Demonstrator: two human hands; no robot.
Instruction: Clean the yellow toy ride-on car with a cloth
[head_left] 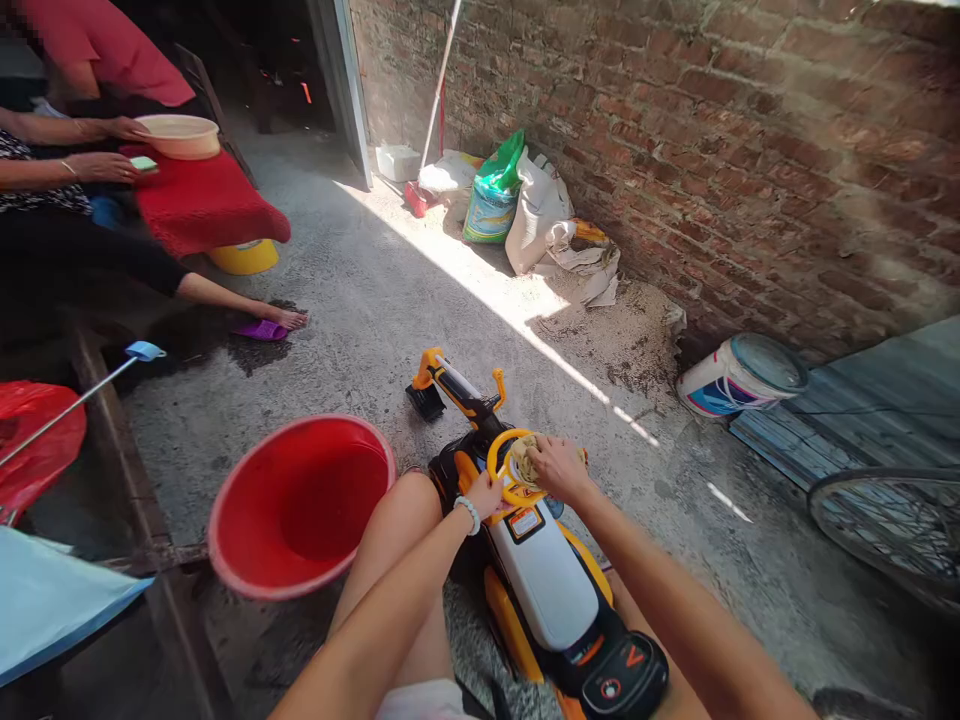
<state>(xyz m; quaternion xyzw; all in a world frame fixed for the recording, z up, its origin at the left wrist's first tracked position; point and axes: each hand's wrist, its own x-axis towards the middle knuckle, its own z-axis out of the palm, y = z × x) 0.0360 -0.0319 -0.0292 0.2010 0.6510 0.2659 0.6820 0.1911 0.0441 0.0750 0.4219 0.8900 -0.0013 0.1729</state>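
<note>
A yellow, white and black ride-on toy excavator (551, 590) stands on the concrete between my legs, its digger arm (457, 385) pointing away from me. My left hand (486, 495), with a beaded bracelet at the wrist, grips the near left side of the yellow steering wheel (495, 450). In my right hand (559, 468) is a crumpled yellowish cloth (527, 462), pressed against the wheel's upper right part. My right fingers are bent over the cloth and partly hide it. Left of my knee sits a large red basin (259, 520).
At left, a person's hands (112, 165) hold a pale basin (180, 137) and a light green item over red cloth (202, 205); another person leans behind. Sacks (536, 210) lean on the brick wall (675, 130). A paint bucket (742, 375) and bicycle wheel (892, 520) are at right.
</note>
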